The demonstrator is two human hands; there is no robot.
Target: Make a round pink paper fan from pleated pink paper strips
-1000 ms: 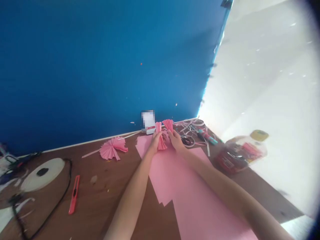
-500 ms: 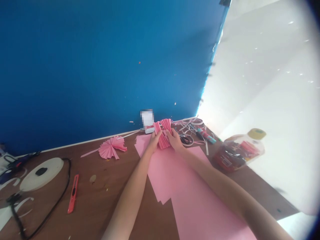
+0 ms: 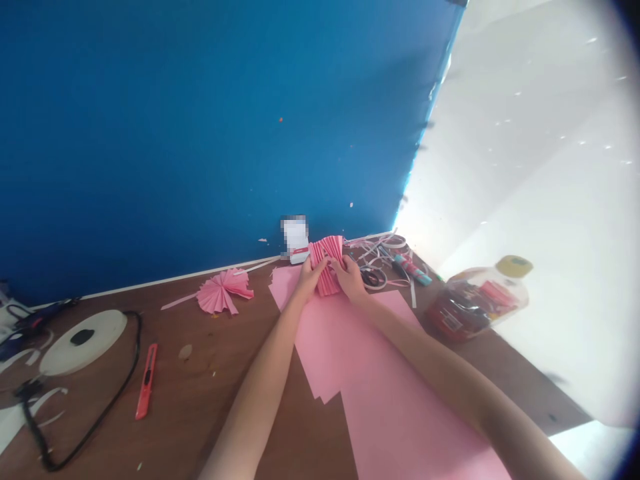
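Pleated pink paper (image 3: 327, 283) is gripped between my two hands above the table's back edge. My left hand (image 3: 311, 277) is closed on its left side, and my right hand (image 3: 349, 275) is closed on its right side, thumbs meeting near the middle. Beneath them lie flat pink sheets (image 3: 360, 353), overlapping one another. To the left rests a pink folded paper fan (image 3: 223, 291), partly spread, with a thin strip beside it. A white box-like item (image 3: 295, 237), its face blurred, stands behind my left hand.
A red box cutter (image 3: 147, 381) lies at left, by a white round disc (image 3: 83, 341) and a black cable (image 3: 107, 417). Ribbons (image 3: 380, 250), scissors (image 3: 371, 277) and a patterned tube (image 3: 413, 269) crowd the back right. A yellow-capped plastic jar (image 3: 477, 301) stands near the right edge.
The pleated paper's two sections, parted at the top before, now sit together as one wider pleated piece. My hands stay in nearly the same place; the view has shifted slightly.
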